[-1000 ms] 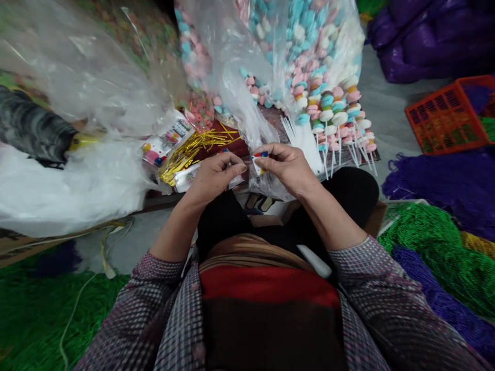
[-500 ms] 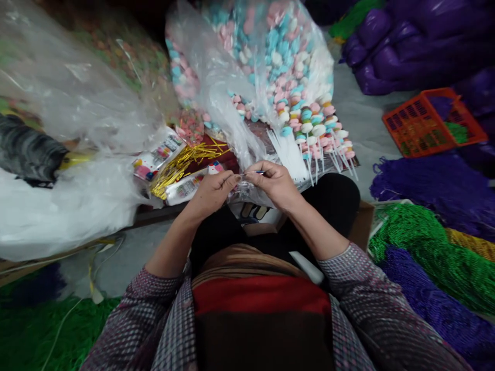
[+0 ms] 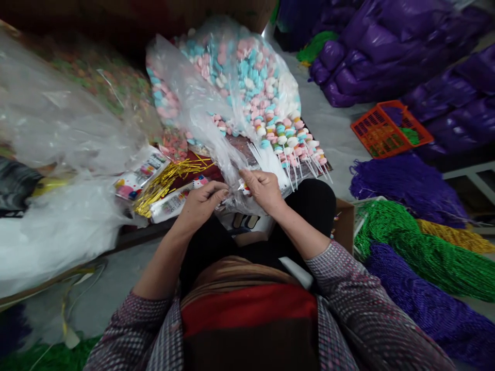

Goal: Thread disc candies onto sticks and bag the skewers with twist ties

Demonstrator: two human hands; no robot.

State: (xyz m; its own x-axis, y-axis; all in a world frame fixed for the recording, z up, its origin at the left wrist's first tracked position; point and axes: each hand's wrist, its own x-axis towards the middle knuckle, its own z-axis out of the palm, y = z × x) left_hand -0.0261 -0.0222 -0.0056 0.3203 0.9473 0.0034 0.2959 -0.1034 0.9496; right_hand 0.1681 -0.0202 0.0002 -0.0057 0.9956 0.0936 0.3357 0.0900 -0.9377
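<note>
My left hand (image 3: 201,202) and my right hand (image 3: 263,188) are close together over my lap, both pinching a small clear plastic packet (image 3: 236,196) with a bit of red and white print showing by the right fingers. What is inside it is too small to make out. Just beyond my hands lies a bundle of gold twist ties (image 3: 166,180) and a pile of pastel candy skewers (image 3: 291,145) with white sticks. A large clear bag of pink, blue and white candies (image 3: 235,72) stands behind them.
Crumpled clear and white plastic bags (image 3: 58,206) fill the left. Printed packets (image 3: 139,172) lie by the gold ties. Purple sacks (image 3: 386,46), an orange crate (image 3: 386,129), and heaps of purple and green bead strands (image 3: 417,242) lie on the right.
The view has tilted and shifted, so everything sits lower and further left. My hands have stayed together on the packet; the red and blue printed card seen earlier is now mostly hidden.
</note>
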